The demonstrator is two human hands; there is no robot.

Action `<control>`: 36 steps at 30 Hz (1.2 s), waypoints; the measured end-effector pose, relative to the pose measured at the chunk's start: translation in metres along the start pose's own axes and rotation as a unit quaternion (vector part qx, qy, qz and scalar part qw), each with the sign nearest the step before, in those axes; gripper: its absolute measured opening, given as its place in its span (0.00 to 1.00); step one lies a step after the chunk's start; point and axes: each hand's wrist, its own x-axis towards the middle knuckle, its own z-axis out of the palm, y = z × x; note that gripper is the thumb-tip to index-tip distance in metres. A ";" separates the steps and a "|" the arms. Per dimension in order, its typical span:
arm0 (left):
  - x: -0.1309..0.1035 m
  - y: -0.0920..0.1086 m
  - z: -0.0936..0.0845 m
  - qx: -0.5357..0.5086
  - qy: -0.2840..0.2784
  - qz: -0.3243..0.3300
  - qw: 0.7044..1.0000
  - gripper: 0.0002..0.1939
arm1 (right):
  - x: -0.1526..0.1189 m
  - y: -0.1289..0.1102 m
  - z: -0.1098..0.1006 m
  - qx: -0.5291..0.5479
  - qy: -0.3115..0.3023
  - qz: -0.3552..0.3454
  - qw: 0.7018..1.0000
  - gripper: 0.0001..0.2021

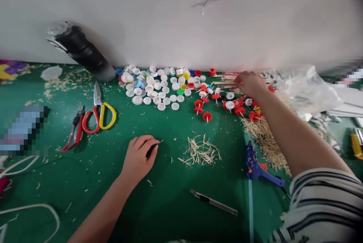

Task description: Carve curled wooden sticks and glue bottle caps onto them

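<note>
Near the middle of the green table, my left hand rests with its fingers curled; a small pointed wooden piece sticks out from its fingertips. My right hand reaches to the back, over a bundle of thin wooden sticks; its fingertips are at the sticks, and whether they grip one is unclear. Red caps with short sticks through them lie below and beside that hand. Many loose bottle caps, mostly white, spread along the wall. A pile of thin shavings lies between my hands.
A craft knife lies in front, a blue glue gun to the right. Scissors, red-handled pliers, a phone and a black bottle are left. A plastic bag and more shavings are right.
</note>
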 end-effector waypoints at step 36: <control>0.017 0.185 0.006 -0.354 -0.251 0.185 0.882 0.15 | -0.395 -0.163 0.022 0.644 0.011 0.113 0.757 0.17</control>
